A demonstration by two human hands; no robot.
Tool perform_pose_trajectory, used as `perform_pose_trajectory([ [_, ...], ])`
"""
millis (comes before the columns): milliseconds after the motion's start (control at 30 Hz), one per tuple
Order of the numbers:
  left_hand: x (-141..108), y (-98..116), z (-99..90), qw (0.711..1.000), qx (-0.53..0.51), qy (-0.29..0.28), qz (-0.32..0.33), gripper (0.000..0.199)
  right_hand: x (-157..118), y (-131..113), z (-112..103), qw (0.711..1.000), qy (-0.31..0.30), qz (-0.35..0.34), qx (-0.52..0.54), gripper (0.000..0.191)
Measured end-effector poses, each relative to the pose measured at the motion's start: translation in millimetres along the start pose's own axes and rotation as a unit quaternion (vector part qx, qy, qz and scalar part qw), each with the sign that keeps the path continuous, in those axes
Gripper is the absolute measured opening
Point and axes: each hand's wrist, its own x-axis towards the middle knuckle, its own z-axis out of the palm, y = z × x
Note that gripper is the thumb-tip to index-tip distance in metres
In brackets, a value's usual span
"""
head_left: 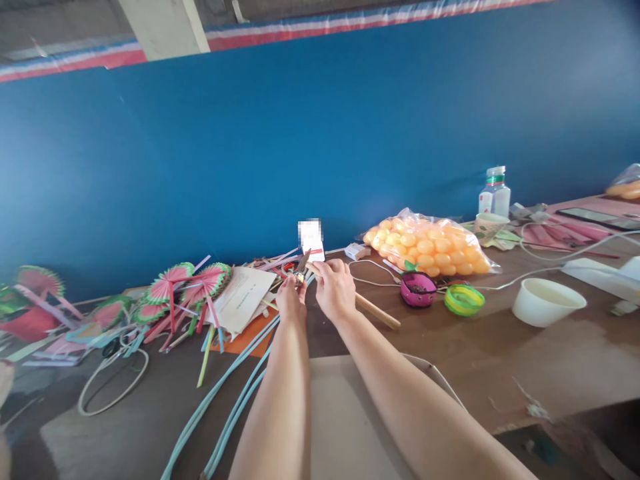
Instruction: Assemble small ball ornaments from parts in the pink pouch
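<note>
My left hand (pixel 292 297) is closed around a small shiny object (pixel 299 279) near the middle of the table; a dark pointed piece rises above it. Close beside it on the right, my right hand (pixel 334 288) is wrapped round a wooden stick (pixel 377 311), whose lower end sticks out to the right. The two hands nearly meet at the fingertips. Just beyond them a white card or screen (pixel 311 241) stands upright against the blue wall. Long pale blue strips (pixel 235 380) run from beside my left hand toward the front edge.
Watermelon-patterned paper fans (pixel 170 288) and papers (pixel 244 298) lie left. To the right are a bag of orange balls (pixel 433 247), a purple pouch (pixel 418 289), green-yellow rings (pixel 464 299), a white cup (pixel 546 303) and bottles (pixel 495 193). Part of a person's hand (pixel 5 380) shows far left.
</note>
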Motion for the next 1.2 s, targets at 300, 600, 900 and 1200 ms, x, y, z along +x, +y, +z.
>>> perform_pose_trajectory([
  [300, -0.7, 0.0, 0.0, 1.000, 0.011, 0.002, 0.008, 0.004, 0.3, -0.1, -1.6, 1.000, -0.001, 0.005, 0.003, 0.038],
  [600, 0.1, -0.5, -1.0, 1.000, 0.013, 0.003, 0.009, 0.005, 1.0, -1.3, -4.2, 1.000, -0.017, 0.010, -0.005, 0.039],
  [900, 2.6, -2.1, -2.6, 1.000, 0.017, -0.001, 0.009, 0.005, 1.0, -2.2, -5.3, 0.999, -0.030, 0.010, -0.012, 0.038],
  [1200, 0.2, 0.6, -1.7, 1.000, -0.005, 0.005, -0.006, 0.008, 0.9, -1.2, -4.4, 0.999, -0.028, 0.014, -0.008, 0.038],
])
